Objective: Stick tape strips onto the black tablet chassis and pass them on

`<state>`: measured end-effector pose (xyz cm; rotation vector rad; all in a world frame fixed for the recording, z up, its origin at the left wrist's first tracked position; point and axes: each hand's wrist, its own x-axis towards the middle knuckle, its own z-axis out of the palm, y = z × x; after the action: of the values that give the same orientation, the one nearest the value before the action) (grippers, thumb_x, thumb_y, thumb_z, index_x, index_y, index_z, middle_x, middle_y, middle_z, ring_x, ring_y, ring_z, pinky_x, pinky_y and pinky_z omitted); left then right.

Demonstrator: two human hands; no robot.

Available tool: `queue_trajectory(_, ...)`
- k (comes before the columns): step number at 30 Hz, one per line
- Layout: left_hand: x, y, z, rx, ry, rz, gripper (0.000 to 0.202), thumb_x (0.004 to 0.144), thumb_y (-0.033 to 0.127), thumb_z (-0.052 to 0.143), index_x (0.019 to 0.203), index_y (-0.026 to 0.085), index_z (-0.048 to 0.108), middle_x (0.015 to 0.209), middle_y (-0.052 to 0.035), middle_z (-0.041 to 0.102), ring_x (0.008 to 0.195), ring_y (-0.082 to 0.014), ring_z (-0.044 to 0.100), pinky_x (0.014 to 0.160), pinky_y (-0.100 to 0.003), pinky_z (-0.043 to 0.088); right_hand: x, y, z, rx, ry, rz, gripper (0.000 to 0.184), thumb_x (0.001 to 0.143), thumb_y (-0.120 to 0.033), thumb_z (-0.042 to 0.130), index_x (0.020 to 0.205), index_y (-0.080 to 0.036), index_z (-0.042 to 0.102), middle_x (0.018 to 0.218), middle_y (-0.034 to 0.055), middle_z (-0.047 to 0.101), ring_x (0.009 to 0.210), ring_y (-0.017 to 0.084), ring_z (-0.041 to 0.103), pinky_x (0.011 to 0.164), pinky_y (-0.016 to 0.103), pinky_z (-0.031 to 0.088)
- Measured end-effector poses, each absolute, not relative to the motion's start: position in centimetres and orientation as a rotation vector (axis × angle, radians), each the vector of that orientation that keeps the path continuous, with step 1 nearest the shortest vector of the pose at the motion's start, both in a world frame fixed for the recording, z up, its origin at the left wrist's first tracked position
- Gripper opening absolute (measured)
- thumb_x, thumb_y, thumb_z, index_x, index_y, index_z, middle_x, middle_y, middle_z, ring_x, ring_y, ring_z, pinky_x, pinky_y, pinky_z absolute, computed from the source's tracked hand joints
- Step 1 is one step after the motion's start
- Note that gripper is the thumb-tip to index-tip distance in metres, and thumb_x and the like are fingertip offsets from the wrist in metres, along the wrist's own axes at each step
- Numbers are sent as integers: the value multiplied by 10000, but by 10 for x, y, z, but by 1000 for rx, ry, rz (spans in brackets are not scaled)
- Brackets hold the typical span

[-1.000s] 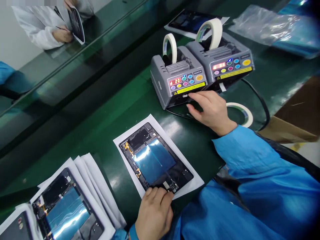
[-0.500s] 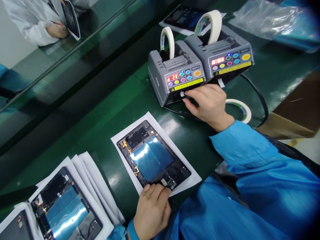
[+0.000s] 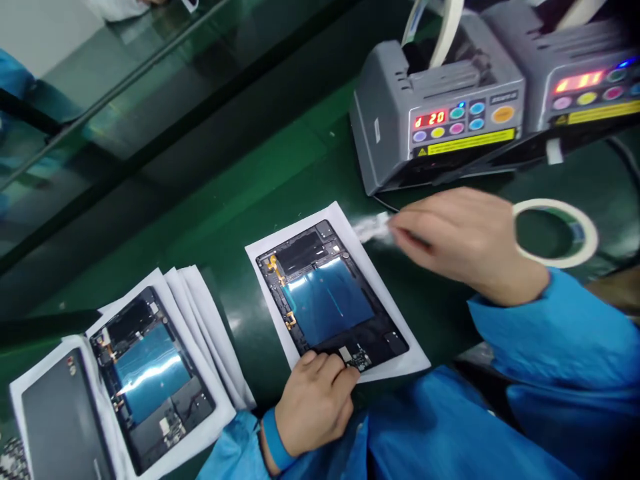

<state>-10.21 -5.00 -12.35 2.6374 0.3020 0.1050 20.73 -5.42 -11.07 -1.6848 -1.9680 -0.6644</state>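
Observation:
An opened tablet (image 3: 327, 297) with a shiny blue battery panel lies on a white sheet (image 3: 350, 230) on the green belt. My left hand (image 3: 313, 400) rests with curled fingers on the tablet's near edge and presses it down. My right hand (image 3: 460, 240), blurred by motion, hovers above the sheet's far right corner and pinches a short pale strip of tape (image 3: 373, 229). Just beyond it stands a grey tape dispenser (image 3: 435, 113) whose red display reads 20.
A second grey dispenser (image 3: 575, 80) stands to the right of the first. A loose tape roll (image 3: 557, 233) lies flat behind my right wrist. At the lower left, more opened tablets (image 3: 145, 373) lie on stacked white sheets. A dark rail (image 3: 150, 153) runs along the belt's far side.
My right hand has pulled away from the dispenser's slot toward the tablet, now with a strip of tape in its fingers. The view has shifted closer and to the left. My left hand stays put.

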Motion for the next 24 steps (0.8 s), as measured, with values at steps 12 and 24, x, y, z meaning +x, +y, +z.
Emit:
queue_trajectory(12, -101, -43, -127, 2587, 297, 139, 121, 947, 204, 486, 962, 178, 603, 749, 15, 575, 639, -145, 490, 638, -305, 362, 166, -19, -158, -1439, -2105, -5, 127, 924, -193, 560, 918, -174, 686, 831, 13, 693, 699, 122, 587, 651, 257, 466)
queue_trajectory(24, -94, -34, -133, 2522, 265, 266, 137, 940, 151, 518, 885, 144, 643, 647, 22, 524, 540, -117, 429, 536, -295, 276, 172, -32, -151, -1582, -2107, 141, 137, 848, -135, 656, 979, -169, 673, 869, 34, 709, 733, 148, 637, 659, 275, 493)
